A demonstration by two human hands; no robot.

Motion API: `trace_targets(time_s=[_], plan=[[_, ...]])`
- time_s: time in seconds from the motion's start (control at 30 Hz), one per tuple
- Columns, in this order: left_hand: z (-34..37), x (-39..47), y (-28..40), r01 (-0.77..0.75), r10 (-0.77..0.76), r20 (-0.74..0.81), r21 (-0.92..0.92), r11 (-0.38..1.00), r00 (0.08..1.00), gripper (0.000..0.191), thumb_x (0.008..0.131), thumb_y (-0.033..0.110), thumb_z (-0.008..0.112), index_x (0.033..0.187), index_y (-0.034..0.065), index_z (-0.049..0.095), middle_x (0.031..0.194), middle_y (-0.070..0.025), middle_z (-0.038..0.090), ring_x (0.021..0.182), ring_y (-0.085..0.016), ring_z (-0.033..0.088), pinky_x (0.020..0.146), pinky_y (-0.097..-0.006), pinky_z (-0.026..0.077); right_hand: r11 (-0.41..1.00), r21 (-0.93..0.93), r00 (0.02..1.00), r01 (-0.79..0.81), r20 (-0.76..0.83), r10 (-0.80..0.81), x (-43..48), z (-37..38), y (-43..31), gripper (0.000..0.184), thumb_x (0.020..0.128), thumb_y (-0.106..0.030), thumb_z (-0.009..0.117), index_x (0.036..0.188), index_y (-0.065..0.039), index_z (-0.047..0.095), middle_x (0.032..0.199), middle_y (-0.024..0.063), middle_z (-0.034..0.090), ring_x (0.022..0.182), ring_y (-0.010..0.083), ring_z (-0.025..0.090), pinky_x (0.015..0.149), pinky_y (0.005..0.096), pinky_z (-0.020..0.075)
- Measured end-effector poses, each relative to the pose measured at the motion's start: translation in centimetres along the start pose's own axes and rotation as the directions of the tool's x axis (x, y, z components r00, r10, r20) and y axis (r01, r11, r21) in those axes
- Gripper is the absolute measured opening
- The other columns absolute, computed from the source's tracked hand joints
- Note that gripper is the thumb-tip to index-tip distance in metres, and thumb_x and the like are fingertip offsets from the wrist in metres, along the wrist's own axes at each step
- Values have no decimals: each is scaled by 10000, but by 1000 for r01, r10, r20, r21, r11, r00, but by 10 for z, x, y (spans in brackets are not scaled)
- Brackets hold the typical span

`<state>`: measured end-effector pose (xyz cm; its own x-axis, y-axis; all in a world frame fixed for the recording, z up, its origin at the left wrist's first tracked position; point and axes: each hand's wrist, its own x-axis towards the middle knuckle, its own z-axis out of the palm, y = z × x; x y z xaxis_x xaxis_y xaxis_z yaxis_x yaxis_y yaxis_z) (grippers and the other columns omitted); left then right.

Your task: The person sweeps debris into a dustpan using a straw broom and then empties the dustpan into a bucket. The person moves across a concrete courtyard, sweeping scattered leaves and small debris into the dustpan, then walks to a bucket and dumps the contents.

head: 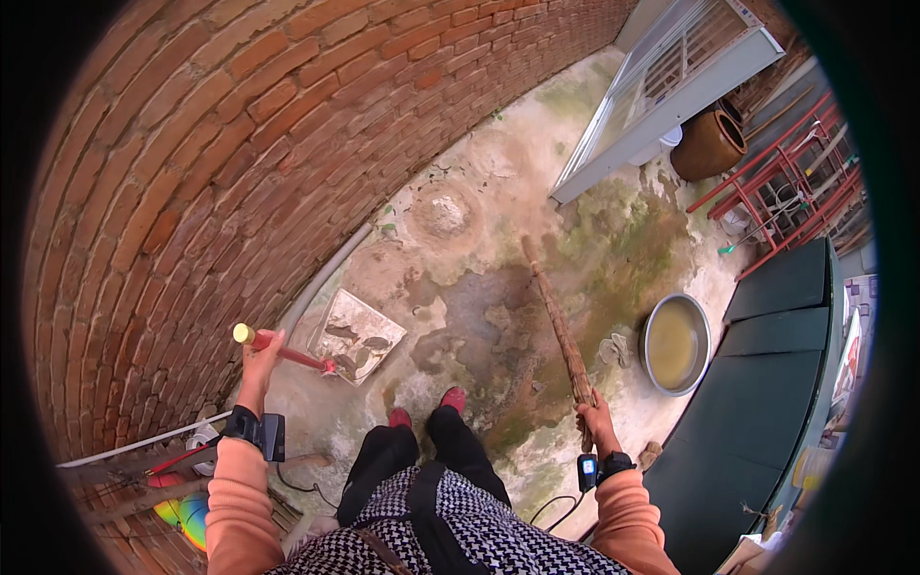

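Note:
My left hand (260, 356) grips the upper part of a red handle with a yellow end cap (244, 333). That handle runs down to a dirty whitish dustpan (384, 330) on the concrete by the brick wall. Several dark, leaf-like pieces (375, 343) lie in the pan. In my right hand (595, 418) is a long, rough brown stick (559, 316), held near its thicker end. It slants away from me over the wet concrete, and its far tip looks blurred; I cannot tell whether it touches the ground.
A metal basin (675, 345) of cloudy water stands at the right, with a crumpled rag (614, 351) beside it. Dark green panels (747, 402) line the right side. Farther off are a framed glazed door (661, 108), a brown jar (708, 144) and red metal frames (783, 187). A brick wall (287, 144) bounds the left.

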<state>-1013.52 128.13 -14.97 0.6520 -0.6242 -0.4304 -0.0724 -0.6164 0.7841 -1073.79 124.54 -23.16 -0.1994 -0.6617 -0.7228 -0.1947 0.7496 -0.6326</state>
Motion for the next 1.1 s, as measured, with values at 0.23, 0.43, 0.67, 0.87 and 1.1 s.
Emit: trace_targets(time_s=[0.23,0.43,0.67,0.87,1.1], plan=[[30,42,11,31,-30,22,-40,999,999,192,734,227,647,717,91,514,684,14,502,633,-88,489,553,-231,426,957,287,996,-40,-65,61,165,67,-67,224,743,-103,497,949,-47,430,592,77,460,400,202,454,342,324,392],[58,83,5,22,-22,84,11,1000,996,180,749,222,631,771,80,522,687,21,485,619,-70,435,540,-206,358,967,-229,994,111,6,-112,219,167,-61,363,682,-93,562,1021,-21,454,796,115,561,680,221,547,579,314,453],[79,118,-5,2,-5,111,25,1000,994,175,749,195,629,797,62,526,878,-57,549,835,-135,501,748,-259,391,912,-371,979,178,158,-127,137,126,-72,704,686,-206,563,1300,-72,246,1103,198,502,1017,298,491,842,318,377],[84,124,-8,-10,8,130,13,1000,991,164,746,181,629,793,58,531,988,-104,542,940,-165,481,836,-290,356,999,-18,995,47,-90,-48,193,122,-99,579,701,-96,525,1248,-60,339,939,114,558,795,186,526,702,276,425],[99,117,-4,-51,35,174,88,995,984,142,755,173,619,783,55,544,982,-99,550,941,-164,487,839,-285,355,765,-557,942,322,112,-315,265,168,-132,603,706,-101,529,1262,-107,295,693,74,513,494,194,494,438,289,423]])
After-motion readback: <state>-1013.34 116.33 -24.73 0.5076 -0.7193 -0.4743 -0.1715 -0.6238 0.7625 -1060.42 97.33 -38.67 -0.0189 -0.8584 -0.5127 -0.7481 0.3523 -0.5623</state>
